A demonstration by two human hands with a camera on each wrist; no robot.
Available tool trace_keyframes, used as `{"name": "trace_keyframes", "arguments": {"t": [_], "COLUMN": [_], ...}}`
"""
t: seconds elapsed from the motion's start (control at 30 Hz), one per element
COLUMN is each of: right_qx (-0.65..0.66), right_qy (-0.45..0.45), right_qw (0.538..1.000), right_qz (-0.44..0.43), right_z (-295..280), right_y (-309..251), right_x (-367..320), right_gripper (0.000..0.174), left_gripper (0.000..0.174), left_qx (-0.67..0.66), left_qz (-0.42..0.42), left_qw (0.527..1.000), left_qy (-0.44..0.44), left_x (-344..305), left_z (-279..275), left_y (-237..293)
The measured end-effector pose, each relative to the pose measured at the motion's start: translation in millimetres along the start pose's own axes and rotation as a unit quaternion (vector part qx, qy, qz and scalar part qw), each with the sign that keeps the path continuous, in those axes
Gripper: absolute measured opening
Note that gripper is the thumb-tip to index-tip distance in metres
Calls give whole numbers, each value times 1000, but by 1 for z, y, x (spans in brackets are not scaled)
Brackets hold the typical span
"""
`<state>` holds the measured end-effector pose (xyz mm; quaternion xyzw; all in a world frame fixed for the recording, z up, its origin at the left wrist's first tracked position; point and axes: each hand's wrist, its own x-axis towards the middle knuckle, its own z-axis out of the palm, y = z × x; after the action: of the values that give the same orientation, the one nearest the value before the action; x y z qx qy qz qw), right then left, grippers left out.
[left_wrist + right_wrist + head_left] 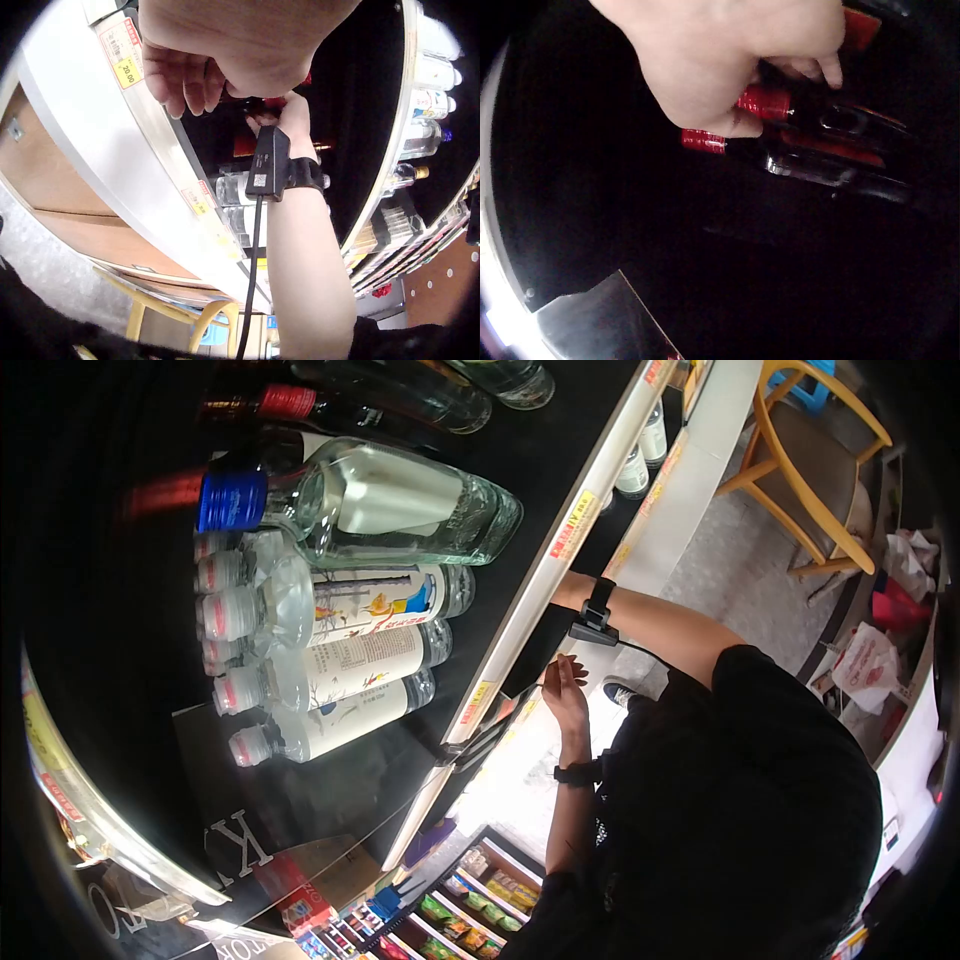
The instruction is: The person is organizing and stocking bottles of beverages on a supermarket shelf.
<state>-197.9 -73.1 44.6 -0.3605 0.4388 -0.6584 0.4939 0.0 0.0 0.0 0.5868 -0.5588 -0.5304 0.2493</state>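
Note:
Deep in a dark shelf, my right hand (pixel 720 64) grips a dark bottle at its red-wrapped neck (pixel 765 103), thumb on one side and fingers on the other. A second bottle with a red-wrapped neck (pixel 703 141) lies right beside my thumb. In the head view that hand is hidden behind the shelf edge; only the forearm (pixel 660 625) with its strap shows. My left hand (pixel 566 695) hangs in front of the shelf edge, fingers loosely curled and holding nothing. In the left wrist view it (pixel 232 37) overlaps the price-tagged shelf edge (pixel 142 90).
Upper shelf: a clear bottle with a blue cap (pixel 400 505) stands beside several clear bottles with pale labels (pixel 375 605). A shelf rail with price labels (pixel 570 525) runs between the levels. Behind me are a wooden chair (pixel 810 470) and plastic bags (pixel 868 668). Packaged snacks (pixel 465 910) fill a rack.

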Motion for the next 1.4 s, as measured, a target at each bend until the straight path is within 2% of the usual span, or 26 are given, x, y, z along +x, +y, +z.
{"name": "trace_keyframes", "arguments": {"t": [0.23, 0.3, 0.33, 0.37, 0.43, 0.47, 0.53, 0.57, 0.63, 0.83, 0.9, 0.97, 1.03, 1.07, 1.2, 1.23, 1.33, 1.4], "right_qx": [-146, -171, -230, -364, -395, -396, -338, -342, -203, -199, -223, -217, -300, -315, -352, -343, -340, -329], "right_qy": [-7, 19, 58, 70, 101, 97, 147, 146, 161, 83, 37, -11, -98, -141, -285, -316, -381, -394], "right_qw": [988, 985, 968, 920, 902, 901, 929, 928, 963, 973, 969, 973, 943, 931, 878, 873, 848, 847], "right_qz": [46, -8, -76, -128, -144, -146, -35, -37, -79, -88, -98, -83, -100, -117, -155, -142, -139, -135], "right_z": [1, -1, 0, -4, -10, -12, -10, -9, -3, 10, 17, 32, 48, 56, 98, 111, 151, 177], "right_y": [-1, 11, 12, 14, 29, 33, 11, 5, -7, -24, -28, -38, -41, -42, -38, -32, -17, -7], "right_x": [-1, -1, -8, -12, -19, -25, -44, -52, -68, -110, -119, -129, -137, -139, -143, -144, -144, -146], "right_gripper": [15, 13, 11, 10, 9, 9, 17, 17, 24, 34, 35, 36, 36, 36, 36, 36, 37, 36], "left_gripper": [37, 36, 36, 36, 36, 37, 37, 39, 44, 48, 48, 50, 50, 50, 44, 44, 43, 44], "left_qx": [-30, -18, -28, -38, -63, -83, -97, -112, -121, -229, -244, -236, -233, -236, -232, -249, -304, -333], "left_qz": [1, 17, 8, 8, 1, 0, -2, -2, -4, -28, -23, -43, -50, -58, -72, -69, -100, -98], "left_qw": [999, 999, 999, 999, 998, 997, 995, 994, 993, 972, 969, 971, 971, 969, 968, 963, 940, 927], "left_qy": [28, 22, 18, 25, 17, 2, 10, 16, 2, 41, -18, -17, 3, 34, 63, 82, 118, 146], "left_x": [8, 13, 14, 15, 20, 23, 28, 30, 32, 22, 18, 8, -6, -12, -40, -48, -64, -71], "left_z": [4, 7, 9, 13, 15, 15, 16, 19, 19, 11, 1, -11, -29, -34, -77, -88, -122, -143], "left_y": [6, 11, 13, 15, 15, 14, 17, 18, 19, 21, 16, 4, -7, -12, -40, -47, -66, -75]}}
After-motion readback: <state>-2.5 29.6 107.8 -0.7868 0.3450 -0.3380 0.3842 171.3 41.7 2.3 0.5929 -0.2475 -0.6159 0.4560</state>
